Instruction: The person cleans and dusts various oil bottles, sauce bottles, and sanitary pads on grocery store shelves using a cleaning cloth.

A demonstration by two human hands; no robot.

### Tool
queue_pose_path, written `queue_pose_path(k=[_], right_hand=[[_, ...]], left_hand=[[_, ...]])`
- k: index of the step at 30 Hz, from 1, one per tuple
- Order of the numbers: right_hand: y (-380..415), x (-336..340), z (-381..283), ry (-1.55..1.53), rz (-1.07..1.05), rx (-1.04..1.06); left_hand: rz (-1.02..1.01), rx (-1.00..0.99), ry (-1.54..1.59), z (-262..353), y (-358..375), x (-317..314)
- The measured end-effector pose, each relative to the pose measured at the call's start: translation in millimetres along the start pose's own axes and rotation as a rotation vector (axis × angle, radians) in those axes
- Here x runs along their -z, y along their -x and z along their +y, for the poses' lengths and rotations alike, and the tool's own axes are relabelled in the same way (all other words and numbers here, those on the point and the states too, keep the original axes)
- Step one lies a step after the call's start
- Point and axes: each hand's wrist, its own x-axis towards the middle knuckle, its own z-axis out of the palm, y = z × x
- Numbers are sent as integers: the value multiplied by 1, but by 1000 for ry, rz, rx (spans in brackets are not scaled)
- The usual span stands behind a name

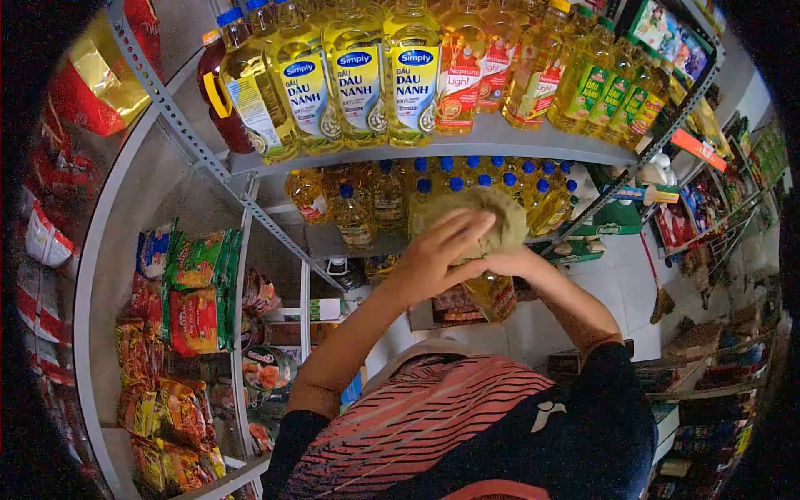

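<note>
A greenish-beige cloth is bunched in front of me, slightly blurred. My left hand lies over its near side, fingers and thumb gripping the fabric. Close against it is my right hand, its fingers mostly hidden by the cloth and the left hand. Directly below both hands hangs a bottle of yellow cooking oil, its upper part covered; my right hand appears closed around that covered top.
The upper metal shelf carries Simply bottles, Neptune Light bottles and green-labelled bottles. Blue-capped oil bottles stand on the shelf beneath. Noodle packets fill the left rack. An open carton sits low behind my hands.
</note>
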Motion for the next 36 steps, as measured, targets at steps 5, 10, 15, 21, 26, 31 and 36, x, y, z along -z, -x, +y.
queue_pose_path(k=[5,10,15,21,26,31,36], right_hand=[[-9,5,-20,99,-118,-96],[-13,3,-24,105,-184,-346],[-11,2,-18,-123,-68,-513],[-8,5,-20,-364,-23,-480],[-6,8,-33,-267,105,-433],[-7,9,-47,-368,472,-386],[-6,-1,-47,-417,703,-299]], left_hand=[[23,-39,-90,-12,-5,-9],[90,-151,-294,-23,-6,-21],[221,-315,-517,-28,-17,-22],[199,292,-357,-50,-6,10],[450,467,159,-59,23,-13],[424,667,394,-33,46,-79],[485,950,661,-32,34,-73]])
